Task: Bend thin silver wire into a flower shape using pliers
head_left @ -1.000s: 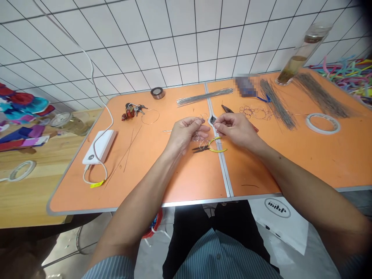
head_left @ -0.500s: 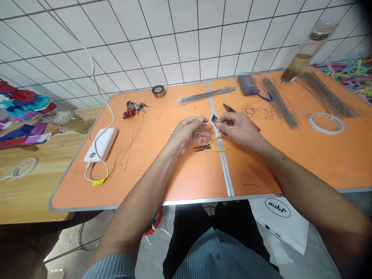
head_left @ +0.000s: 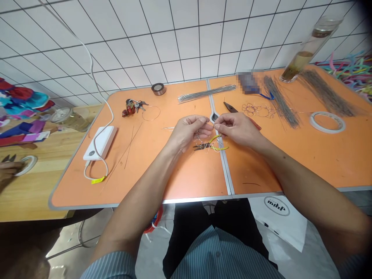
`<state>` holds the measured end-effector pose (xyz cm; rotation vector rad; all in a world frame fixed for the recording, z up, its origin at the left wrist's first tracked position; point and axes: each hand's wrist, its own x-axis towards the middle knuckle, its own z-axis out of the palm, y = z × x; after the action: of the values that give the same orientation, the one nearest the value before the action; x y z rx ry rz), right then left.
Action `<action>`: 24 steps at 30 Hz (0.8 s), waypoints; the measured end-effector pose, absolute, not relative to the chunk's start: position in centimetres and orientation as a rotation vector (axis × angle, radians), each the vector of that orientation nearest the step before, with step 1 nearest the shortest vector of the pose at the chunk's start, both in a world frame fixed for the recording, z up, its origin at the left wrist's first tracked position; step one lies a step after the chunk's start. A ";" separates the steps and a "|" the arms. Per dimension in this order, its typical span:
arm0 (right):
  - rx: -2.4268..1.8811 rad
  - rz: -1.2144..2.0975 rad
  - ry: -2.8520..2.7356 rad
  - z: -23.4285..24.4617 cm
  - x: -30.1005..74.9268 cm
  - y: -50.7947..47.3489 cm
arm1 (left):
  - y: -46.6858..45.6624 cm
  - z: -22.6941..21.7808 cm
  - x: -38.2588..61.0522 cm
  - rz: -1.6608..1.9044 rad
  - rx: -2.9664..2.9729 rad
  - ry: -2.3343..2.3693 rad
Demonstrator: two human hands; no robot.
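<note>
White power bank (head_left: 100,144), at left on the orange worktop (head_left: 72,190); next, a bunch of keys (head_left: 135,107). Centre, the left hand (head_left: 190,131) pinches looped thin wire (head_left: 211,123) between the hands, above yellow-handled pliers (head_left: 223,148); the right hand's (head_left: 235,126) fingers close on the same wire (exact contact too fine to see). Far right, a white ring (head_left: 328,130).

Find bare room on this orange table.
Bare: right front, between white ring-shaped roll and right forearm; left front, between thin straight wires and left forearm. Crowded: around left hand, right hand and yellow-handled pliers; back right, among grey wire bundles.
</note>
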<state>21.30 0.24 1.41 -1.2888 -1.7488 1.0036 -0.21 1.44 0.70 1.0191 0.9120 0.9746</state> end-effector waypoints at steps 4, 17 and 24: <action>-1.276 1.010 -1.748 1.2 21.3 0.3 | 1.5 0.3 -0.2 0.970 1.022 0.924; -1.273 1.001 -1.762 1.3 21.4 0.3 | 1.4 0.5 -0.1 0.946 1.010 0.961; -1.175 1.123 -1.556 0.9 22.1 0.9 | 2.1 0.5 -0.7 1.053 0.936 0.921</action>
<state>22.06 0.93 0.93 -1.1753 -1.5556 1.1226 -0.71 2.10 0.50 0.9360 0.9209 1.0525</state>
